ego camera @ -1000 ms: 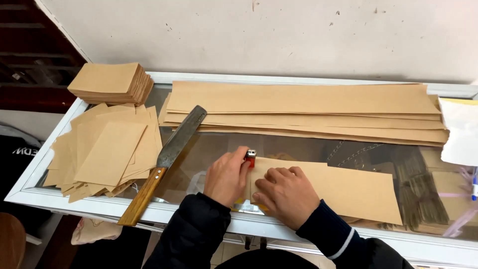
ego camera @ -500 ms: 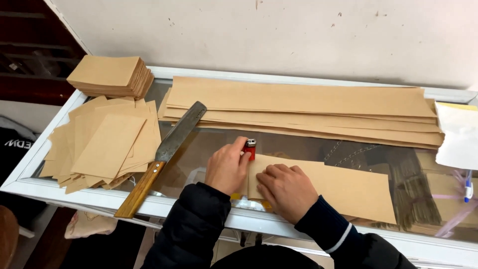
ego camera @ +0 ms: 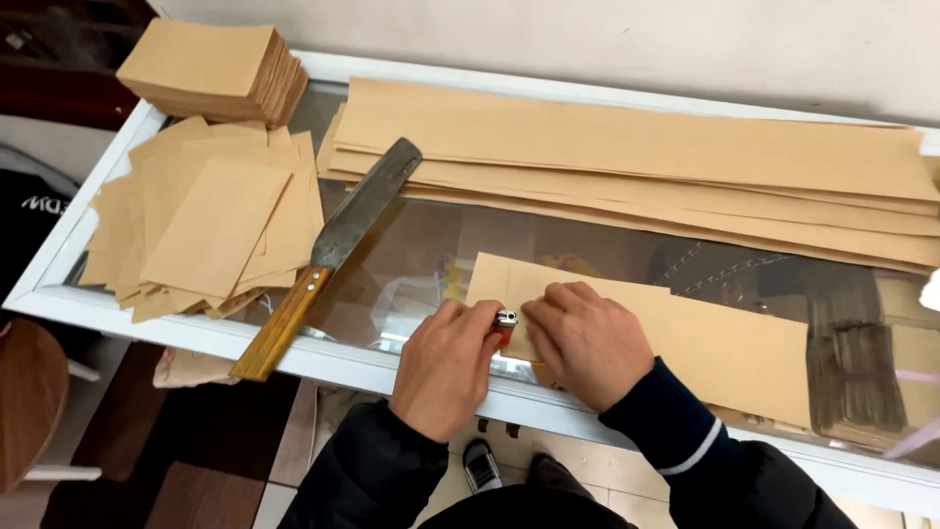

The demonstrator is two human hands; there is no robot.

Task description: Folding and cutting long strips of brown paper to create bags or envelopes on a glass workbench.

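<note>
**Two hands press a lighter along a brown paper strip**

The left hand (ego camera: pixel 446 367) has its grip closed around a small red lighter (ego camera: pixel 505 321) with a metal top, whose body is mostly hidden by the fingers. The lighter's top sits on the near left part of a long brown paper strip (ego camera: pixel 705 343) that lies flat on the glass tabletop (ego camera: pixel 431 235). The right hand (ego camera: pixel 585 338) lies just beside the lighter, on its right; its grip holds nothing, the fingers bent and pressed down on the strip. The two hands nearly touch at the lighter.

Left of the left hand's grip, a large knife (ego camera: pixel 338 235) with a wooden handle rests at a slant on the glass, its handle reaching the white frame edge. Further left lies a loose heap of cut brown paper sheets (ego camera: pixel 211 225), and beyond that, at the far corner, a neat stack of folded brown paper (ego camera: pixel 201 64). Beyond both hands, a pile of long brown paper strips (ego camera: pixel 636 157) stretches along the wall side of the tabletop.
</note>
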